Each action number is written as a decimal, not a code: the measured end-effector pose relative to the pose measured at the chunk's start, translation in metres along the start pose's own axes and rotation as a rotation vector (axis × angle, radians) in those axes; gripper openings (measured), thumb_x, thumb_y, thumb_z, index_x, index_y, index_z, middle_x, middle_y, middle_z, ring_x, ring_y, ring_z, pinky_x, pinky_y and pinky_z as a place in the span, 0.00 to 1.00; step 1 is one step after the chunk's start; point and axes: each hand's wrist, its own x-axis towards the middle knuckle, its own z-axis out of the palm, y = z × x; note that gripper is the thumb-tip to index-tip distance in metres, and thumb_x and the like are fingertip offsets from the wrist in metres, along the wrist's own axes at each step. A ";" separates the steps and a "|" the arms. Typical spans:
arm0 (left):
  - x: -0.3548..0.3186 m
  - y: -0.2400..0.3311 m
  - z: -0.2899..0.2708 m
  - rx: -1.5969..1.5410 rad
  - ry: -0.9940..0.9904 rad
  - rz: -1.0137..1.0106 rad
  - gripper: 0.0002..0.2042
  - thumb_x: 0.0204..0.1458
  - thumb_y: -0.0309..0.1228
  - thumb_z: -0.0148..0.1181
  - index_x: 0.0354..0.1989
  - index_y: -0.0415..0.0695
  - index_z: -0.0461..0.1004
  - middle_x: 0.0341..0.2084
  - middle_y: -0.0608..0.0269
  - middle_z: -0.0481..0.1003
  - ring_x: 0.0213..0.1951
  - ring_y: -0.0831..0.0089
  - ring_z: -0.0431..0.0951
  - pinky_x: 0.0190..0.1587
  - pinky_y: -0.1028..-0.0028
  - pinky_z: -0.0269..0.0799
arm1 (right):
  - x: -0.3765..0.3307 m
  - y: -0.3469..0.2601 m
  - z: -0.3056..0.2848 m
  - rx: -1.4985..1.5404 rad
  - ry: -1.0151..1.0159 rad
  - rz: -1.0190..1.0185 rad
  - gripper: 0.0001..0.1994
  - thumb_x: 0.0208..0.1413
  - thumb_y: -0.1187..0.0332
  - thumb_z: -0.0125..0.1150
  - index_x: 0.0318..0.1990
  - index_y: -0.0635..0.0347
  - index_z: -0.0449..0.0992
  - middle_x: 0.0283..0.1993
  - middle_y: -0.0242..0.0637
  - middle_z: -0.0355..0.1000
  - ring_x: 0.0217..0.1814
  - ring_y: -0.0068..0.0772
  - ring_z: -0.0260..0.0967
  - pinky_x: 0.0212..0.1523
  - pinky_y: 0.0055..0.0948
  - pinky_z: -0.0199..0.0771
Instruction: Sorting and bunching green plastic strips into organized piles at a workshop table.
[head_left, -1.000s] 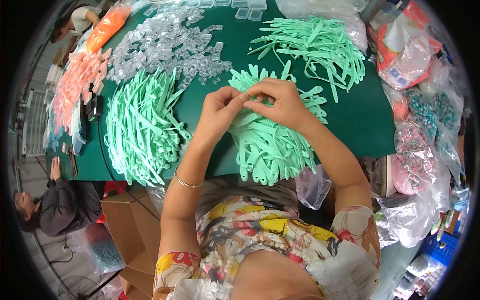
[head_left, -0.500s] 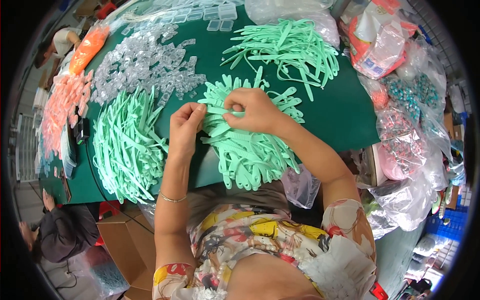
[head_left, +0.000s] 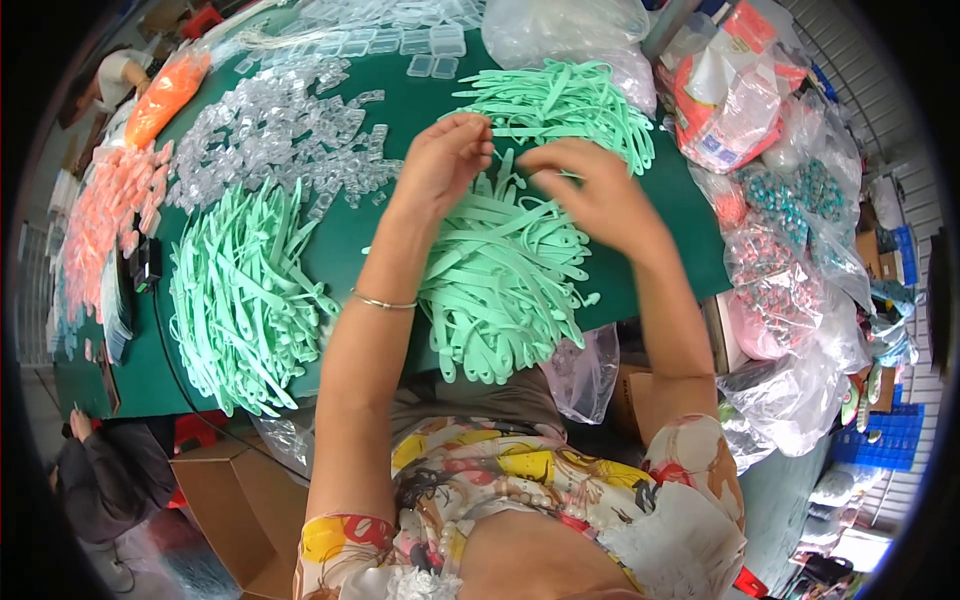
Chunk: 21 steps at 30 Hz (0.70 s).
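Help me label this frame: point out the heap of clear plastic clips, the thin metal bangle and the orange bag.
Heap of clear plastic clips (head_left: 275, 135), head view, middle of the heap.
Thin metal bangle (head_left: 383, 302), head view, band across the left wrist.
Orange bag (head_left: 165, 95), head view, its middle.

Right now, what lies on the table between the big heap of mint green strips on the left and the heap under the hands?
In the head view, only bare green table cover separates the left heap from the middle heap.

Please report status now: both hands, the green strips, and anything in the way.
Left hand and right hand raised close together over middle pile of green strips. What the fingers pinch: cannot tell. Clear plastic pieces lie left, apart. Nothing blocks the hands.
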 end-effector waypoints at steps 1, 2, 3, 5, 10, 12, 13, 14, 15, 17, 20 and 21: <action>0.002 -0.005 -0.003 -0.015 0.022 -0.020 0.05 0.53 0.27 0.54 0.36 0.40 0.72 0.27 0.66 0.72 0.27 0.77 0.72 0.34 0.77 0.71 | 0.000 0.006 -0.016 0.021 0.002 0.103 0.08 0.49 0.75 0.57 0.37 0.63 0.75 0.35 0.39 0.74 0.38 0.32 0.71 0.40 0.26 0.70; 0.002 -0.008 -0.005 -0.040 0.057 -0.007 0.05 0.54 0.27 0.54 0.36 0.39 0.72 0.27 0.65 0.72 0.28 0.77 0.72 0.34 0.78 0.71 | 0.000 0.022 -0.024 0.015 0.006 0.144 0.07 0.49 0.75 0.58 0.36 0.64 0.76 0.34 0.38 0.74 0.36 0.30 0.71 0.38 0.25 0.70; 0.001 -0.011 -0.003 -0.069 0.082 -0.001 0.05 0.54 0.27 0.54 0.36 0.39 0.71 0.27 0.65 0.72 0.28 0.77 0.72 0.33 0.78 0.71 | -0.003 0.037 -0.030 -0.001 0.015 0.193 0.06 0.49 0.75 0.58 0.35 0.64 0.76 0.33 0.37 0.74 0.34 0.28 0.71 0.37 0.24 0.70; 0.001 -0.011 -0.010 -0.184 0.164 0.053 0.05 0.54 0.27 0.54 0.36 0.38 0.71 0.27 0.64 0.72 0.28 0.77 0.71 0.33 0.78 0.70 | 0.002 0.052 -0.027 -0.076 -0.033 0.227 0.07 0.47 0.75 0.59 0.36 0.64 0.76 0.32 0.37 0.74 0.33 0.28 0.71 0.36 0.25 0.70; 0.000 -0.012 -0.028 -0.561 0.247 0.130 0.05 0.54 0.26 0.53 0.35 0.38 0.69 0.25 0.63 0.70 0.26 0.75 0.68 0.30 0.76 0.67 | 0.041 0.070 0.011 -0.310 -0.078 -0.032 0.12 0.42 0.77 0.60 0.38 0.59 0.75 0.35 0.37 0.72 0.40 0.38 0.69 0.41 0.32 0.69; -0.002 -0.011 -0.034 -0.592 0.258 0.141 0.05 0.54 0.26 0.53 0.36 0.38 0.69 0.25 0.63 0.70 0.26 0.75 0.68 0.30 0.77 0.66 | 0.062 0.073 0.032 -0.406 -0.107 -0.188 0.16 0.40 0.78 0.60 0.41 0.55 0.74 0.41 0.33 0.70 0.48 0.39 0.64 0.47 0.34 0.66; -0.002 -0.011 -0.034 -0.623 0.256 0.135 0.05 0.54 0.25 0.53 0.36 0.38 0.68 0.24 0.64 0.69 0.26 0.75 0.67 0.29 0.77 0.66 | 0.071 0.076 0.040 -0.408 -0.111 -0.188 0.16 0.40 0.78 0.60 0.41 0.55 0.74 0.41 0.33 0.70 0.48 0.39 0.64 0.47 0.34 0.66; -0.002 -0.012 -0.034 -0.638 0.273 0.120 0.04 0.55 0.25 0.52 0.36 0.38 0.68 0.24 0.64 0.69 0.25 0.76 0.67 0.28 0.77 0.65 | 0.079 0.081 0.048 -0.456 -0.140 -0.276 0.17 0.39 0.79 0.60 0.41 0.55 0.74 0.42 0.32 0.70 0.48 0.39 0.64 0.46 0.34 0.66; -0.001 -0.012 -0.035 -0.642 0.277 0.124 0.04 0.55 0.25 0.52 0.36 0.38 0.68 0.24 0.64 0.69 0.25 0.76 0.67 0.28 0.77 0.65 | 0.087 0.086 0.055 -0.500 -0.169 -0.369 0.17 0.39 0.79 0.60 0.41 0.54 0.74 0.43 0.32 0.69 0.49 0.38 0.63 0.45 0.34 0.66; 0.000 -0.015 -0.037 -0.687 0.260 0.123 0.04 0.54 0.25 0.52 0.35 0.39 0.68 0.24 0.64 0.69 0.25 0.76 0.67 0.29 0.77 0.65 | 0.096 0.096 0.065 -0.555 -0.209 -0.412 0.16 0.39 0.79 0.59 0.39 0.53 0.74 0.42 0.30 0.69 0.47 0.36 0.63 0.42 0.33 0.66; 0.000 -0.015 -0.035 -0.657 0.264 0.130 0.04 0.54 0.26 0.53 0.35 0.38 0.69 0.24 0.64 0.69 0.25 0.76 0.67 0.29 0.77 0.65 | 0.102 0.097 0.066 -0.672 -0.359 -0.401 0.06 0.45 0.72 0.53 0.31 0.51 0.75 0.34 0.26 0.69 0.43 0.32 0.63 0.38 0.31 0.63; -0.001 -0.015 -0.034 -0.648 0.262 0.133 0.05 0.54 0.26 0.54 0.35 0.38 0.70 0.24 0.64 0.69 0.25 0.76 0.67 0.29 0.77 0.65 | 0.102 0.098 0.065 -0.671 -0.368 -0.405 0.06 0.45 0.72 0.53 0.31 0.51 0.75 0.34 0.26 0.69 0.43 0.32 0.63 0.38 0.31 0.63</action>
